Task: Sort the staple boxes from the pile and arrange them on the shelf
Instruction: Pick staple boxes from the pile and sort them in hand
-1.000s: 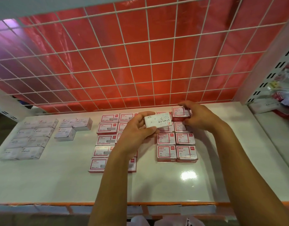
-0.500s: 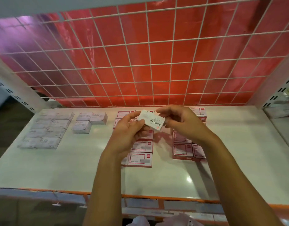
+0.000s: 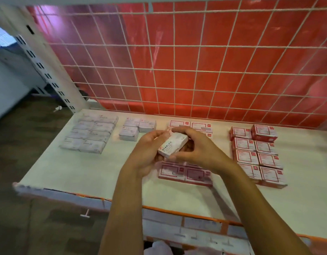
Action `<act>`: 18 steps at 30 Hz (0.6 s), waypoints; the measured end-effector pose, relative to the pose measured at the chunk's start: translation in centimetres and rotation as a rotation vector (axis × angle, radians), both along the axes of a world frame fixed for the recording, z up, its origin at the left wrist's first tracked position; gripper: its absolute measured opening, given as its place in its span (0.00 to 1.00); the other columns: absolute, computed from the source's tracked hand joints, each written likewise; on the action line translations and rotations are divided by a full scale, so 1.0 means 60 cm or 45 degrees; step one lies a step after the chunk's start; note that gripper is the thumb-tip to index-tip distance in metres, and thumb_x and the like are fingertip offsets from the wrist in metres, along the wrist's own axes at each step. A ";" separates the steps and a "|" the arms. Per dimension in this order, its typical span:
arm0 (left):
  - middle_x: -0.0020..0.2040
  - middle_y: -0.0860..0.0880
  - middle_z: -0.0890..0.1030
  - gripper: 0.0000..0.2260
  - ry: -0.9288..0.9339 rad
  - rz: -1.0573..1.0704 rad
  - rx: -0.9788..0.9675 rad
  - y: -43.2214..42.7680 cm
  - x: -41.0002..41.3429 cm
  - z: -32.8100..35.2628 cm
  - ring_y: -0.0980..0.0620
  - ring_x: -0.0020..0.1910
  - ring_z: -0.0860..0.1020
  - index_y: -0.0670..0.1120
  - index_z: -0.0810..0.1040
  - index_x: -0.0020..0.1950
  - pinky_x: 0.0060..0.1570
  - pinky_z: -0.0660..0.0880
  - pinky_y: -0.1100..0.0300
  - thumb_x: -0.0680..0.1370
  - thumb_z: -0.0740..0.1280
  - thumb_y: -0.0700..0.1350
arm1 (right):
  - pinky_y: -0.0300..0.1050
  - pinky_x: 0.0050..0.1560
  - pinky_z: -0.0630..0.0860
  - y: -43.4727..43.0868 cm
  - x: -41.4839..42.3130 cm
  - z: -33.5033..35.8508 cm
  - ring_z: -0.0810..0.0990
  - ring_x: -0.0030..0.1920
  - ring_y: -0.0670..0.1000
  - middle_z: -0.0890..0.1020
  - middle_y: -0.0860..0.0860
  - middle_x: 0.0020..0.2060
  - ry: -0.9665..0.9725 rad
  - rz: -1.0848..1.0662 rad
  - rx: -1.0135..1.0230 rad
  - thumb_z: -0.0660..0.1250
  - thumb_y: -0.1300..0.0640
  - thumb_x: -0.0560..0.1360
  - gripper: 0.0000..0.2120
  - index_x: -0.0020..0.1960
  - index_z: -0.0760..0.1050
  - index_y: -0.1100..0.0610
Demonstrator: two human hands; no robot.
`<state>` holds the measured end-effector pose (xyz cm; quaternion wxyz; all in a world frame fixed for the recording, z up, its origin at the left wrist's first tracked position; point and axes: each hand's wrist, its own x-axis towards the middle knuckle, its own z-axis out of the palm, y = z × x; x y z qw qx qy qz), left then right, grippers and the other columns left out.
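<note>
Holding one white box (image 3: 172,144) above the shelf (image 3: 81,173) — left hand (image 3: 145,155) curled under it, right hand (image 3: 197,151) gripping its right side — I judge I'm mid-sort, placing next. It suits the white rows (image 3: 91,135) far left; bare shelf lies in front of them, the side edge just past. Red boxes (image 3: 256,153) fill the right, wire back (image 3: 177,70) behind.

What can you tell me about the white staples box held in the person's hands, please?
The staple box is a small white rectangular carton, apparently card, printed STAPLES in dark letters. Tilted, it is held above the shelf, with the left hand gripping one side and the right hand the other.
</note>
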<state>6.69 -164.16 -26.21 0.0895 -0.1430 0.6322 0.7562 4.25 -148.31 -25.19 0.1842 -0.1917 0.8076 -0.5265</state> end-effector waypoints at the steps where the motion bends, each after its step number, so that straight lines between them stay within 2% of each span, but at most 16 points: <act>1: 0.33 0.50 0.81 0.07 -0.019 0.018 -0.003 -0.010 0.001 -0.001 0.57 0.28 0.76 0.45 0.78 0.48 0.24 0.68 0.67 0.81 0.62 0.45 | 0.41 0.49 0.80 -0.009 0.002 -0.001 0.79 0.51 0.45 0.76 0.44 0.54 0.000 -0.030 0.003 0.77 0.55 0.65 0.32 0.66 0.69 0.50; 3: 0.31 0.51 0.80 0.09 -0.043 0.048 -0.002 -0.028 0.002 -0.004 0.58 0.28 0.75 0.46 0.77 0.44 0.25 0.68 0.67 0.81 0.62 0.47 | 0.42 0.46 0.81 -0.022 0.005 -0.002 0.81 0.46 0.47 0.78 0.46 0.52 -0.027 -0.092 -0.028 0.74 0.57 0.69 0.27 0.65 0.70 0.51; 6: 0.35 0.49 0.83 0.09 -0.044 0.053 0.059 -0.060 0.002 -0.007 0.57 0.31 0.79 0.44 0.80 0.48 0.28 0.73 0.67 0.81 0.61 0.45 | 0.40 0.42 0.81 -0.040 0.006 -0.007 0.82 0.41 0.47 0.79 0.50 0.52 -0.097 -0.181 -0.098 0.69 0.60 0.73 0.22 0.66 0.70 0.53; 10: 0.45 0.45 0.84 0.08 -0.003 0.014 0.160 -0.102 -0.003 -0.011 0.54 0.42 0.82 0.40 0.80 0.53 0.42 0.80 0.64 0.80 0.62 0.38 | 0.44 0.45 0.81 -0.072 0.005 -0.021 0.83 0.43 0.52 0.80 0.58 0.51 -0.153 -0.307 -0.212 0.67 0.64 0.75 0.21 0.66 0.71 0.56; 12: 0.47 0.44 0.84 0.08 0.016 0.002 0.184 -0.119 -0.007 -0.013 0.53 0.45 0.82 0.38 0.80 0.53 0.45 0.80 0.63 0.79 0.62 0.37 | 0.46 0.45 0.82 -0.088 0.005 -0.028 0.82 0.45 0.57 0.79 0.62 0.49 -0.177 -0.364 -0.264 0.67 0.64 0.75 0.20 0.65 0.71 0.56; 15: 0.50 0.43 0.84 0.08 0.039 -0.037 0.155 -0.141 -0.010 -0.017 0.51 0.47 0.82 0.39 0.79 0.54 0.47 0.80 0.62 0.78 0.64 0.34 | 0.44 0.45 0.81 -0.107 0.007 -0.029 0.83 0.44 0.56 0.80 0.61 0.48 -0.186 -0.398 -0.310 0.68 0.65 0.74 0.18 0.62 0.72 0.54; 18: 0.53 0.41 0.82 0.12 0.062 -0.039 0.091 -0.165 -0.013 -0.024 0.48 0.50 0.81 0.40 0.78 0.58 0.51 0.80 0.59 0.75 0.66 0.31 | 0.44 0.44 0.81 -0.123 0.011 -0.028 0.83 0.42 0.52 0.81 0.55 0.46 -0.185 -0.409 -0.381 0.67 0.66 0.75 0.16 0.60 0.74 0.53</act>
